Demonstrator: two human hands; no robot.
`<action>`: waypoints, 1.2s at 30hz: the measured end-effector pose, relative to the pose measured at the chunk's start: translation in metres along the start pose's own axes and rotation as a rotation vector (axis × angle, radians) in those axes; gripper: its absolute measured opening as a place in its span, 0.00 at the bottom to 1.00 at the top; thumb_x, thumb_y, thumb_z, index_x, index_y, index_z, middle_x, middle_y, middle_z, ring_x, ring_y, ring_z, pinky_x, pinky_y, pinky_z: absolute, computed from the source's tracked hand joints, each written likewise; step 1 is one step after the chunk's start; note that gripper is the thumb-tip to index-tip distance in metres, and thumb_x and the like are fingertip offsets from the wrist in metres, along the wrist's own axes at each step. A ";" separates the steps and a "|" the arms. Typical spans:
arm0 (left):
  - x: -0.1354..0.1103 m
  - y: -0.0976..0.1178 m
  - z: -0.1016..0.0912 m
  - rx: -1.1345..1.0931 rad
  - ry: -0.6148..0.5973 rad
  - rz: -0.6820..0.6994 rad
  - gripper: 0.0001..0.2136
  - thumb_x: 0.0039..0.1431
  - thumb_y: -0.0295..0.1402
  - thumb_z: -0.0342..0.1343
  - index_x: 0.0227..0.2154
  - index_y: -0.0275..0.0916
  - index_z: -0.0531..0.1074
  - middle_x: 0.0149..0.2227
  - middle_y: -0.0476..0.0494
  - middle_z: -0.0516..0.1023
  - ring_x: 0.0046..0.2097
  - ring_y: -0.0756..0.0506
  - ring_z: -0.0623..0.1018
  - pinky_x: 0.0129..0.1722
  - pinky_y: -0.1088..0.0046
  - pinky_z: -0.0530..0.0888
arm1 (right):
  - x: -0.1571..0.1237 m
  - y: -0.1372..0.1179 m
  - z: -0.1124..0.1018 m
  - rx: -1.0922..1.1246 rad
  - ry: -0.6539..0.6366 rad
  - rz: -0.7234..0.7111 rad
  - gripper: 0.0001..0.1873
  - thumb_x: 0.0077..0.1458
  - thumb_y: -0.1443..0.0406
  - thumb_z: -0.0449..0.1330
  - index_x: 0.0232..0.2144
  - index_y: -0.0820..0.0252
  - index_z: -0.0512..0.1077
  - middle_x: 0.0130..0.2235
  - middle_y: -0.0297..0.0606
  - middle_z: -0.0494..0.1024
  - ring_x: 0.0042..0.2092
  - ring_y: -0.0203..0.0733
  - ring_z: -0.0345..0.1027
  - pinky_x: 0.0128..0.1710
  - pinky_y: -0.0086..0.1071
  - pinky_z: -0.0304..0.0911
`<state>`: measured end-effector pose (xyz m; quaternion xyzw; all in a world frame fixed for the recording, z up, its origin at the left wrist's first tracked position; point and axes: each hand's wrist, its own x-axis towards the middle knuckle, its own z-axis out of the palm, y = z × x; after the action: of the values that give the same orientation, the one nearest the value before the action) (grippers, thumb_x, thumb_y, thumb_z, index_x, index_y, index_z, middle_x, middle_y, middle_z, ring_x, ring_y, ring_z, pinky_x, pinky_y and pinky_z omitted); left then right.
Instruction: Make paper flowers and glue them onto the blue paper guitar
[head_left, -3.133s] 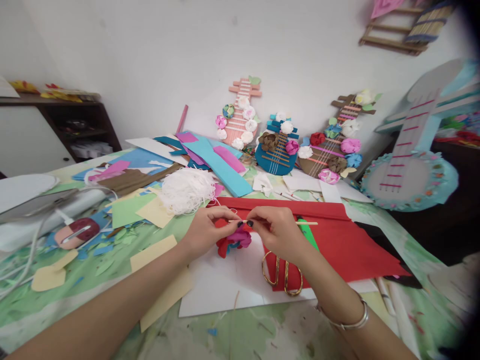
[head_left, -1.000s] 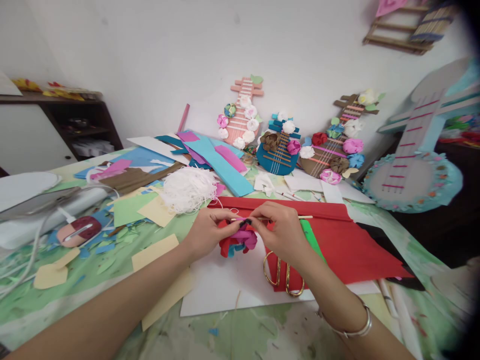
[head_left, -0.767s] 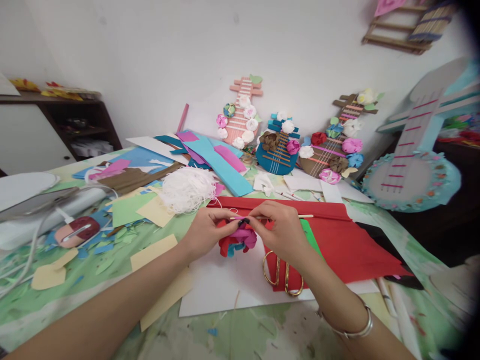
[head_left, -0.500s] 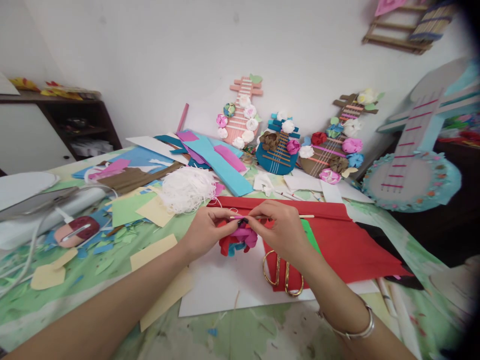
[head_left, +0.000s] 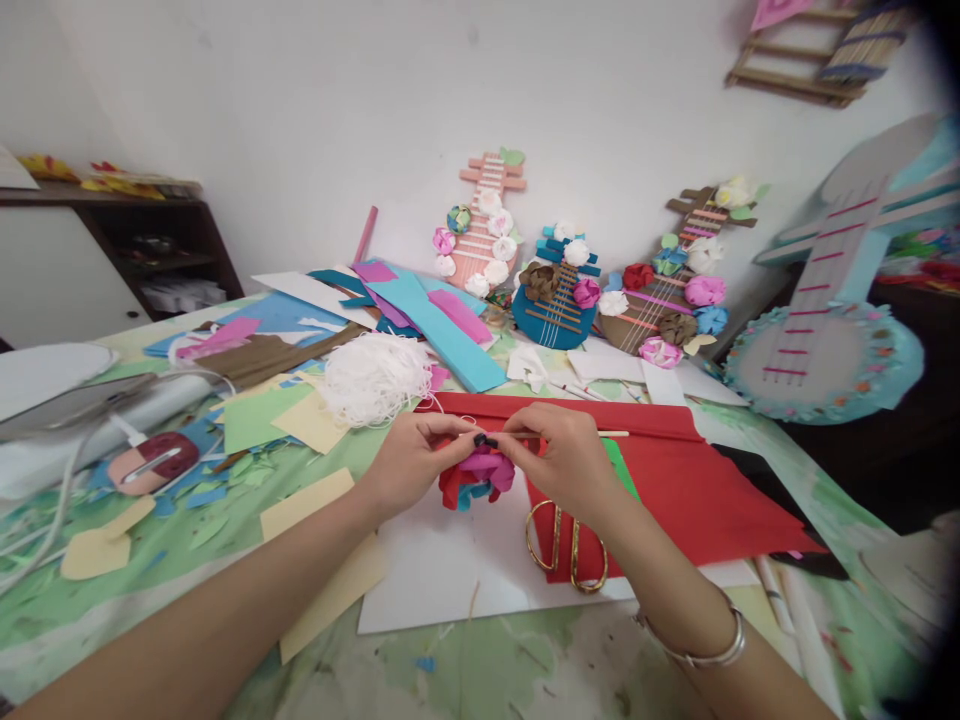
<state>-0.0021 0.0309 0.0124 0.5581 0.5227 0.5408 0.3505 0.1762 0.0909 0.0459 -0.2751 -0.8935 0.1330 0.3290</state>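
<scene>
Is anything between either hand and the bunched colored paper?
Nothing visible: the left hand and right hand meet at the upper edge of the bunched colored paper; the scissors lie to its right.

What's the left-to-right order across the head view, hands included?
Pink-and-maroon rounded object, light-green paper sheet, tangled white string pile, left hand, ruffled red-purple-blue paper bunch, right hand, pale-blue-and-grey banjo-shaped craft.

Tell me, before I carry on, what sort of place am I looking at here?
Most likely a handicraft workspace, perhaps in a home or classroom: flower-trimmed model lutes stand near the wall, coloured scraps litter the table, and gold-handled scissors lie within view.
</scene>
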 end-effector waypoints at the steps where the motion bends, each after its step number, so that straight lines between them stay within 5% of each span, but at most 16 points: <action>1: 0.000 0.000 0.000 0.010 0.009 0.002 0.08 0.52 0.33 0.58 0.30 0.37 0.80 0.31 0.44 0.82 0.31 0.49 0.78 0.30 0.77 0.75 | 0.000 0.001 0.000 -0.019 -0.020 -0.002 0.09 0.55 0.66 0.59 0.23 0.61 0.72 0.24 0.34 0.74 0.27 0.33 0.63 0.28 0.29 0.56; 26: 0.001 -0.001 0.002 -0.040 -0.016 0.004 0.08 0.48 0.33 0.62 0.32 0.36 0.80 0.33 0.43 0.82 0.34 0.46 0.80 0.35 0.74 0.78 | 0.000 -0.002 -0.002 0.018 -0.040 0.094 0.06 0.51 0.69 0.61 0.23 0.59 0.72 0.26 0.33 0.76 0.30 0.36 0.67 0.32 0.32 0.56; 36: 0.001 0.000 0.002 0.075 0.012 0.050 0.06 0.50 0.32 0.60 0.31 0.37 0.79 0.32 0.44 0.82 0.34 0.46 0.80 0.37 0.71 0.78 | -0.001 0.006 0.001 -0.010 -0.093 0.027 0.06 0.54 0.67 0.59 0.25 0.60 0.72 0.28 0.35 0.76 0.31 0.36 0.65 0.31 0.31 0.56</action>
<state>-0.0009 0.0324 0.0120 0.5805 0.5308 0.5326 0.3124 0.1787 0.0949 0.0419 -0.2823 -0.9047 0.1453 0.2840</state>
